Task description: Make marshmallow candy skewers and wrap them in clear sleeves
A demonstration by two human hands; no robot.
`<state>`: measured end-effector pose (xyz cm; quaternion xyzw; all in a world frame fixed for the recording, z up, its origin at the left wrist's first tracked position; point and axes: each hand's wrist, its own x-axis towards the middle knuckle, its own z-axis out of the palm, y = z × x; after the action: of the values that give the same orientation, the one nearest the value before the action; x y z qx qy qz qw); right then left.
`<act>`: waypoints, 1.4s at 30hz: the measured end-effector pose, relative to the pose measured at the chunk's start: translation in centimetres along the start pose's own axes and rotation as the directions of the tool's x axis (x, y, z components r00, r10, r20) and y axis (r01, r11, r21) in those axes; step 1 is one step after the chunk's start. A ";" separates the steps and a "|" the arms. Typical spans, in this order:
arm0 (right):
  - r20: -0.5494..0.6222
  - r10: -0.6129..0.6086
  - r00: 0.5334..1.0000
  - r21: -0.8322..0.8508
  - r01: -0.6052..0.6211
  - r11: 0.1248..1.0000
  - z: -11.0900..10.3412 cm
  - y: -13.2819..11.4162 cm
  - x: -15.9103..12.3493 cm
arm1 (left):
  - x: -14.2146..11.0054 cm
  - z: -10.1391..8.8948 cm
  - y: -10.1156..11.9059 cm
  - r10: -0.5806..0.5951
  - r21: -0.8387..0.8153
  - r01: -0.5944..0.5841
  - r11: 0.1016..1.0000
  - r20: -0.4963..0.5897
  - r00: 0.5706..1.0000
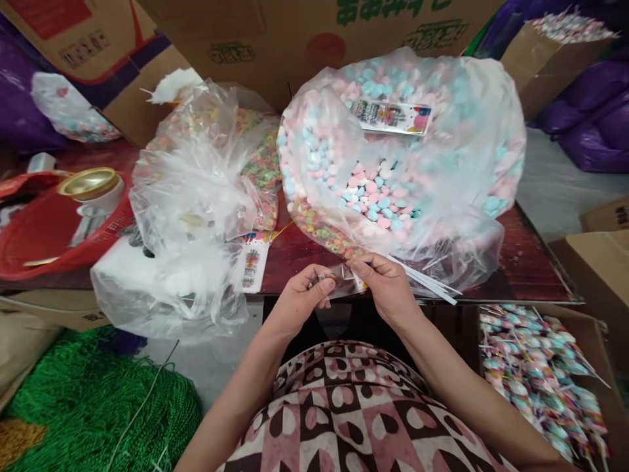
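A small clear plastic bag (345,283) stretches between my two hands in front of the table edge. My left hand (310,290) pinches its left end, fingers curled round it. At the other end, my right hand (381,282) grips the bag between thumb and fingers, beside a bit of coloured print. What the small bag contains, if anything, is too small to tell. Just beyond my hands lies a large open plastic bag of pink, blue and white candies (378,196). Thin white sticks (427,278) poke out beside my right wrist.
Printed cards (254,262) lie left of my hands, near crumpled clear bags (191,196) and small ring-shaped candies (265,160). A red basket (29,252) holds a gold-coloured bowl (88,183). Below right, a box holds several filled packets (535,373). Green cord (113,406) heaps at lower left.
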<state>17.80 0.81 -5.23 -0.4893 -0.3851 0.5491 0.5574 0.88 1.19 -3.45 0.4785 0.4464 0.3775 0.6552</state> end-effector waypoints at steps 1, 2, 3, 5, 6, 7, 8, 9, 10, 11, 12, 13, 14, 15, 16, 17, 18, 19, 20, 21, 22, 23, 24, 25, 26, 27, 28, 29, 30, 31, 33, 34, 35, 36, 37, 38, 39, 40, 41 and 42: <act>-0.034 0.028 0.999 -0.007 -0.028 1.000 0.1 0.1 -0.1 | 0.0 0.0 -0.1 -0.008 -0.015 0.008 1.000 -0.006 1.000; -0.059 0.053 0.997 -0.017 -0.054 0.998 0.1 0.2 -0.1 | 0.0 0.0 -0.2 -0.009 -0.023 0.008 1.000 -0.029 1.000; -0.072 0.069 0.995 -0.024 -0.071 0.997 0.1 0.3 -0.2 | 0.0 0.0 -0.4 -0.003 -0.028 0.001 1.000 -0.055 0.998; -0.046 0.061 0.997 -0.010 -0.061 0.998 0.1 0.3 -0.3 | 0.0 -0.1 -0.7 0.021 -0.033 -0.025 0.999 -0.100 0.995; -0.003 0.049 0.999 0.007 -0.049 0.999 0.1 0.2 -0.3 | 0.0 -0.1 -0.8 0.033 -0.031 -0.037 0.999 -0.114 0.993; 0.052 0.038 0.998 0.022 -0.039 0.999 0.1 0.1 -0.3 | 0.1 -0.1 -0.8 0.043 -0.030 -0.047 0.998 -0.125 0.991; 0.108 0.030 0.994 0.027 -0.033 0.999 0.1 0.0 -0.3 | 0.1 -0.1 -0.9 0.049 -0.032 -0.054 0.998 -0.137 0.989; 0.152 0.023 0.988 0.020 -0.027 0.999 0.1 -0.1 -0.3 | 0.1 -0.1 -0.9 0.050 -0.041 -0.056 0.998 -0.149 0.988; 0.176 0.019 0.984 0.002 -0.019 1.000 0.1 -0.2 -0.3 | 0.2 -0.1 -0.9 0.046 -0.058 -0.056 0.997 -0.159 0.986; 0.172 0.009 0.985 -0.017 -0.007 1.000 0.1 -0.2 -0.4 | 0.2 -0.1 -0.9 0.038 -0.084 -0.052 0.995 -0.159 0.986; 0.149 -0.006 0.989 -0.030 0.010 1.000 0.2 -0.2 -0.4 | 0.2 -0.1 -1.0 0.027 -0.113 -0.045 0.993 -0.149 0.988; 0.115 -0.020 0.993 -0.031 0.024 0.999 0.2 -0.1 -0.3 | 0.1 -0.1 -1.0 0.012 -0.137 -0.029 0.990 -0.124 0.992; 0.081 -0.026 0.996 -0.020 0.027 0.999 0.3 -0.1 -0.4 | 0.1 -0.1 -1.0 -0.006 -0.148 -0.007 0.989 -0.086 0.996; 0.049 -0.021 0.999 -0.003 0.021 1.000 0.4 0.0 -0.4 | 0.0 -0.1 -1.0 -0.025 -0.144 0.018 0.989 -0.048 0.999; 0.022 -0.007 1.000 0.015 0.006 1.000 0.5 0.1 -0.4 | -0.2 -0.1 -1.0 -0.043 -0.127 0.040 0.991 -0.019 0.999; -0.003 0.011 1.000 0.031 -0.011 0.999 0.6 0.2 -0.5 | -0.3 0.0 -1.0 -0.059 -0.104 0.058 0.993 -0.005 0.998; -0.026 0.029 0.999 0.039 -0.028 0.999 0.7 0.2 -0.6 | -0.4 0.1 -1.0 -0.070 -0.081 0.069 0.994 -0.010 0.998; -0.042 0.044 0.998 0.039 -0.042 0.998 0.8 0.2 -0.7 | -0.5 0.1 -1.0 -0.070 -0.067 0.068 0.995 -0.027 0.997; -0.052 0.056 0.997 0.035 -0.054 0.998 0.9 0.2 -0.8 | -0.5 0.2 -1.0 -0.077 -0.062 0.074 0.995 -0.038 0.996; -0.044 0.070 0.997 0.025 -0.069 0.997 0.9 0.2 -0.8 | -0.5 0.2 -1.1 -0.076 -0.060 0.073 0.996 -0.052 0.996; -0.016 0.087 0.996 0.007 -0.086 0.996 1.0 0.3 -0.8 | -0.5 0.1 -1.1 -0.066 -0.054 0.063 0.997 -0.068 0.995; 0.012 0.097 0.995 -0.011 -0.097 0.995 1.0 0.3 -0.8 | -0.4 0.0 -1.2 -0.055 -0.055 0.049 0.997 -0.103 0.993; 0.037 0.098 0.995 -0.024 -0.097 0.995 1.0 0.4 -0.7 | -0.4 -0.1 -1.3 -0.042 -0.052 0.036 0.998 -0.133 0.990; 0.053 0.091 0.994 -0.034 -0.089 0.995 1.0 0.5 -0.6 | -0.4 -0.3 -1.3 -0.031 -0.044 0.025 0.999 -0.152 0.988; 0.047 0.078 0.996 -0.036 -0.076 0.996 1.0 0.6 -0.6 | -0.4 -0.4 -1.4 -0.024 -0.044 0.017 0.999 -0.164 0.986; 0.024 0.066 0.998 -0.033 -0.066 0.997 1.0 0.8 -0.5 | -0.4 -0.5 -1.4 -0.020 -0.051 0.012 0.999 -0.169 0.985; -0.010 0.063 0.998 -0.027 -0.064 0.998 1.0 0.9 -0.5 | -0.5 -0.6 -1.4 -0.019 -0.063 0.008 0.998 -0.170 0.985; -0.048 0.071 0.996 -0.019 -0.072 0.997 1.1 1.0 -0.4 | -0.5 -0.6 -1.4 -0.022 -0.076 0.009 0.997 -0.173 0.985; -0.081 0.086 0.993 -0.011 -0.087 0.996 1.2 1.1 -0.4 | -0.6 -0.6 -1.3 -0.031 -0.086 0.016 0.996 -0.177 0.984; -0.103 0.105 0.989 -0.009 -0.106 0.994 1.2 1.1 -0.4 | -0.6 -0.6 -1.3 -0.044 -0.089 0.028 0.996 -0.186 0.982; -0.120 0.129 0.984 -0.022 -0.133 0.991 1.4 0.9 -0.5 | -0.8 -0.7 -1.1 -0.061 -0.059 0.050 0.997 -0.207 0.977; -0.111 0.125 0.986 -0.033 -0.129 0.991 1.5 0.8 -0.5 | -0.8 -0.8 -1.1 -0.062 -0.035 0.055 0.998 -0.217 0.974; -0.091 0.112 0.989 -0.046 -0.117 0.992 1.6 0.6 -0.5 | -0.9 -0.8 -1.0 -0.044 -0.005 0.044 0.999 -0.222 0.974; -0.057 0.091 0.994 -0.054 -0.094 0.994 1.7 0.5 -0.6 | -0.9 -0.9 -1.0 -0.014 0.024 0.020 0.999 -0.228 0.974; 0.008 0.070 0.998 -0.064 -0.069 0.996 1.8 0.3 -0.7 | -0.9 -0.9 -1.1 -0.001 0.039 0.010 0.999 -0.230 0.973; 0.039 0.033 0.999 -0.076 -0.030 0.997 1.9 0.2 -0.8 | -0.8 -0.9 -1.2 0.013 0.042 -0.004 0.999 -0.225 0.974; 0.039 -0.007 0.999 -0.084 0.010 0.996 2.0 0.0 -0.9 | -0.8 -0.8 -1.3 0.017 0.044 -0.009 0.999 -0.194 0.981; 0.014 -0.043 0.999 -0.089 0.044 0.995 2.0 -0.2 -1.0 | -0.7 -0.7 -1.4 0.023 0.037 -0.017 0.999 -0.172 0.985; -0.025 -0.074 0.997 -0.091 0.071 0.993 2.0 -0.6 -1.2 | -0.5 -0.5 -1.5 0.025 0.020 -0.022 1.000 -0.164 0.986; -0.044 -0.080 0.996 -0.097 0.075 0.992 1.9 -1.0 -1.3 | -0.4 -0.4 -1.6 0.025 -0.006 -0.026 1.000 -0.157 0.987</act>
<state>16.10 -0.18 -3.72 -0.5130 -0.4161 0.4963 0.5633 0.50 0.57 -4.93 0.4502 0.4888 0.4244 0.6150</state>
